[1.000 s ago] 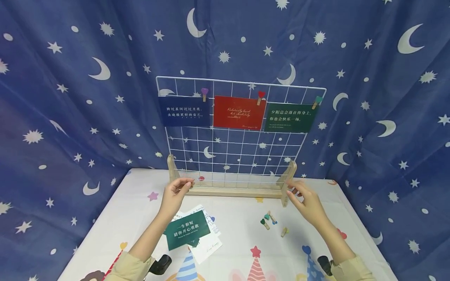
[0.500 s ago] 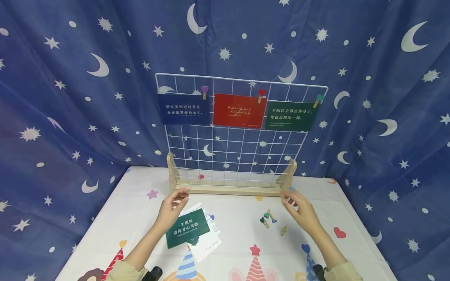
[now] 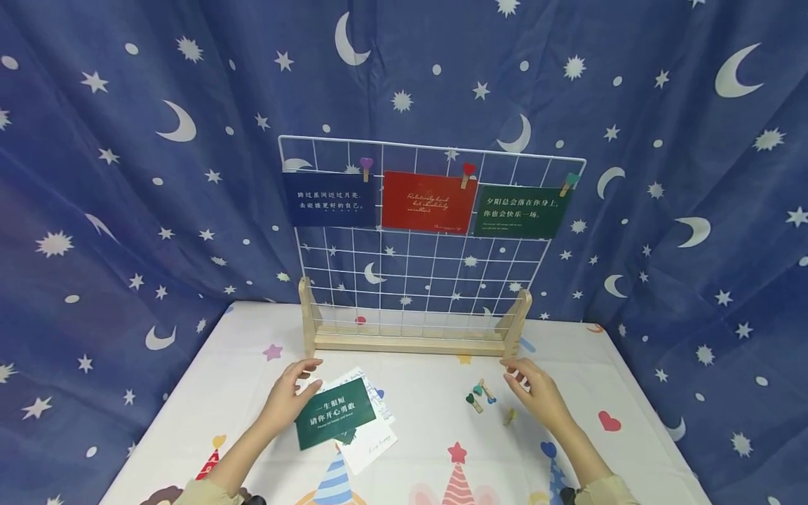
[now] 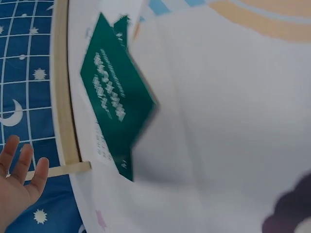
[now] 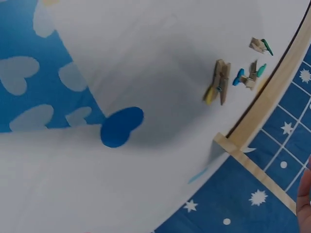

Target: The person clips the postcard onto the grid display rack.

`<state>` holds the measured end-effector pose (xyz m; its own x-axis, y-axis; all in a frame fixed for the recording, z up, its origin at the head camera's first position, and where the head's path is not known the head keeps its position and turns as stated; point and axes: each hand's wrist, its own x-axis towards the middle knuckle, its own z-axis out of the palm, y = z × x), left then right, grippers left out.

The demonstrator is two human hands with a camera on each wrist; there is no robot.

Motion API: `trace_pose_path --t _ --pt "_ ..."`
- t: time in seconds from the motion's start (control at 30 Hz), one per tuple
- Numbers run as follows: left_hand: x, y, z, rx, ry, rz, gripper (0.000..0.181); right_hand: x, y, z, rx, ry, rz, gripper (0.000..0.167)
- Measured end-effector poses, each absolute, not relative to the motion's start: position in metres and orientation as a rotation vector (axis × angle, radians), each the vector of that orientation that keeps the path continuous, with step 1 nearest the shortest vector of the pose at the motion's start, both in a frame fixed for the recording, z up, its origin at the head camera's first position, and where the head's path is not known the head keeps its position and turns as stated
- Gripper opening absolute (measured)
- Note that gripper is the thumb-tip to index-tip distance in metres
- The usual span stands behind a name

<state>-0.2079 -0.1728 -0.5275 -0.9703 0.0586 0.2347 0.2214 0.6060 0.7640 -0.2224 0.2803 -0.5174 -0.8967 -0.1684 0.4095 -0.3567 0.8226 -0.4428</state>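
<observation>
My left hand hovers at the upper left of a loose stack of cards, its fingers loosely bent and holding nothing. On top of the stack lies a green card with white writing; white cards stick out beneath it. In the left wrist view the left hand shows spread fingers. My right hand, also holding nothing, is to the right of several small wooden clothespins. One clothespin with a yellow decoration lies nearest to it. Only part of the right hand shows in the right wrist view.
Behind the hands stands a white wire grid on a wooden base. A blue card, a red card and a dark green card hang on it by heart clothespins. A starry blue curtain surrounds the white tablecloth.
Both hands have drawn back from the grid's base toward the person, the left one moving leftward beside the cards. The cards and clothespins have stayed where they were.
</observation>
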Motion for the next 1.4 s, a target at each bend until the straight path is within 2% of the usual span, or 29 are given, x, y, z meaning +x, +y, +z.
trace_pose_path --t 0.4,0.73,1.1,1.4 --pt "-0.195 -0.192 -0.537 -0.235 -2.728 -1.218 0.044 -0.227 0.287 -0.533 0.322 -2.764 0.803 0.022" --pt "-0.201 -0.203 -0.552 -0.210 -2.851 -1.131 0.057 -0.232 0.294 -0.547 0.334 -2.797 0.785 0.021" --pt "-0.202 -0.202 -0.564 -0.234 -2.932 -1.067 0.060 -0.237 0.304 -0.561 0.345 -2.923 0.741 0.019" --pt "-0.210 -0.192 -0.567 -0.287 -3.127 -0.812 0.100 -0.240 0.304 -0.562 0.286 -2.954 0.850 0.022"
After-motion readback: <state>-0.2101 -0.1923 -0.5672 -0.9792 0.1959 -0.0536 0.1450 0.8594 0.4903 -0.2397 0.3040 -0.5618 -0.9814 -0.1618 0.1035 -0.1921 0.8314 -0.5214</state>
